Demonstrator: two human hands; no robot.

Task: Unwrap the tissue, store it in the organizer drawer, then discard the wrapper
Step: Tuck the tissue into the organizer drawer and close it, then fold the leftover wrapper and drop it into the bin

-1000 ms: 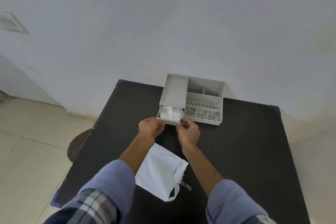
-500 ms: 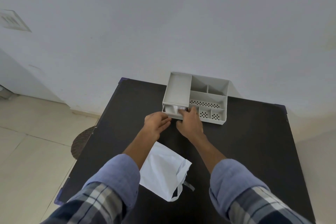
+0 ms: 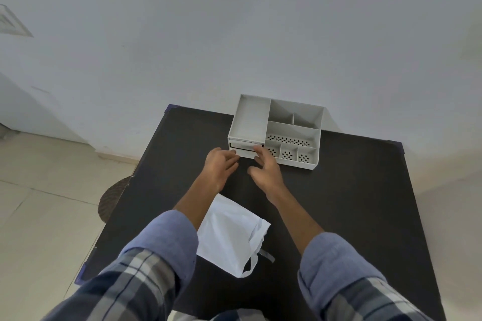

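Note:
A light grey desk organizer point(image 3: 293, 129) stands at the far side of the black table point(image 3: 352, 203). Its lower drawer point(image 3: 242, 151) on the left side is pushed in, nearly flush with the front. The tissue is hidden from view. My left hand point(image 3: 218, 167) is just in front of the drawer with fingers loosely apart, its fingertips near the drawer's left corner. My right hand point(image 3: 266, 168) has its fingers spread, fingertips touching the drawer front at its right end. Nearer to me, between my forearms, the empty white wrapper point(image 3: 229, 237) lies flat on the table.
A white wall rises directly behind the organizer. A round woven thing point(image 3: 113, 200) sits on the tiled floor beside the table's left edge. Bare black tabletop extends to the right of my right arm.
The drawer was pulled out with the white tissue visible inside; both hands pushed it in, and the tissue is now out of sight. The hands have eased back slightly.

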